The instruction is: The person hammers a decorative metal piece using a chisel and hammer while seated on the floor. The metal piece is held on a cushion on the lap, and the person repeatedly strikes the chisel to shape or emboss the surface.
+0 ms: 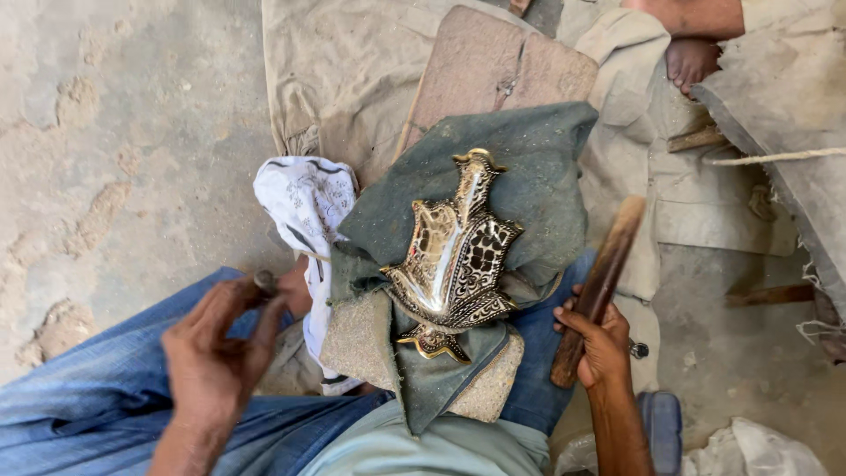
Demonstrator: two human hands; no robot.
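On the lap, brass ornament (452, 256), left hand (216, 353) pinching a small tool (265, 281), right hand (604, 344) gripping a wooden stick (599, 286).

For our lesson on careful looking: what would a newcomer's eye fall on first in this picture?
First, the shiny engraved brass ornament, lying on a grey-green cloth over the person's lap at the centre. Next, the right hand gripping a long wooden stick just right of it, and the left hand pinching a small dark tool at lower left. A white patterned cloth lies left of the ornament.

Blue denim trousers (79, 397), pale green shirt (423, 449), bare forearms
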